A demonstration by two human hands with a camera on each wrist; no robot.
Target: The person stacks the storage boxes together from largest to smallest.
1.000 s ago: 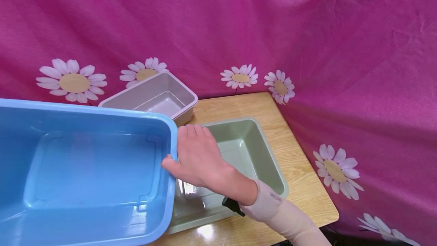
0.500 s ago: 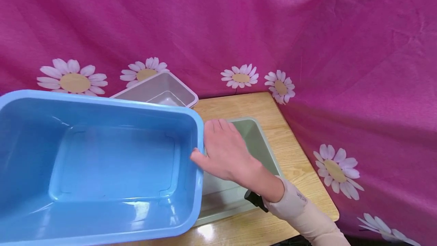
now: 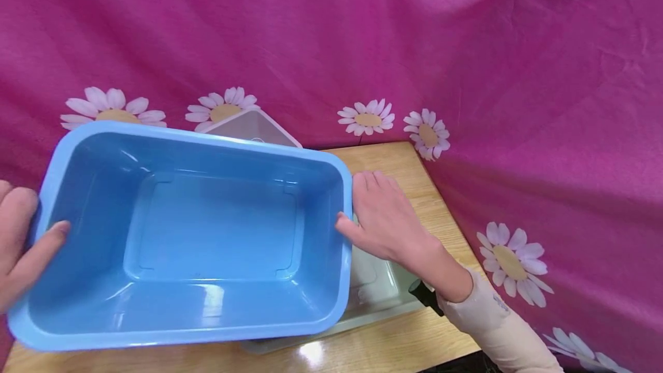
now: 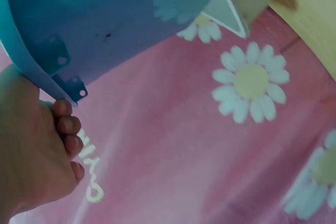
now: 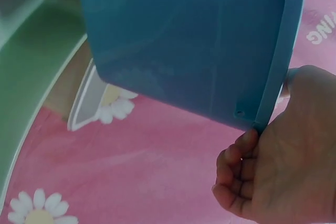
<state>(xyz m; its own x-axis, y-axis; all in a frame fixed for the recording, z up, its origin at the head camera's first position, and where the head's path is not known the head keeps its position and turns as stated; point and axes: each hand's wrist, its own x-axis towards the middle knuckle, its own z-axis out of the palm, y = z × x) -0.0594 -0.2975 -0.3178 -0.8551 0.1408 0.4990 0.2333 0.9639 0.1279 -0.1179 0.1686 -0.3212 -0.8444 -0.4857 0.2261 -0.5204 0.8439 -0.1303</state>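
A large blue plastic basin (image 3: 217, 223) with rounded corners fills the left and middle of the head view, its inside bare. My left hand (image 3: 21, 240) grips its left rim, thumb over the inner edge; in the left wrist view that hand (image 4: 42, 145) has its fingers curled under the rim. On the opposite short side my right hand (image 3: 388, 217) holds the rim, thumb inside. From below, the right wrist view shows the right hand (image 5: 283, 156) with fingers curled beneath the rim. The basin overlaps a green tub (image 3: 370, 281) on the table.
Behind the basin a pale grey-mauve tub (image 3: 254, 125) shows only its far corner. The wooden table (image 3: 435, 189) ends at a pink daisy-print cloth (image 3: 518, 131) at the back and right. The green tub stands near the front edge.
The blue basin has moved right with my right hand, covering more of the green and mauve tubs. My left hand has come into the head view on its left rim.
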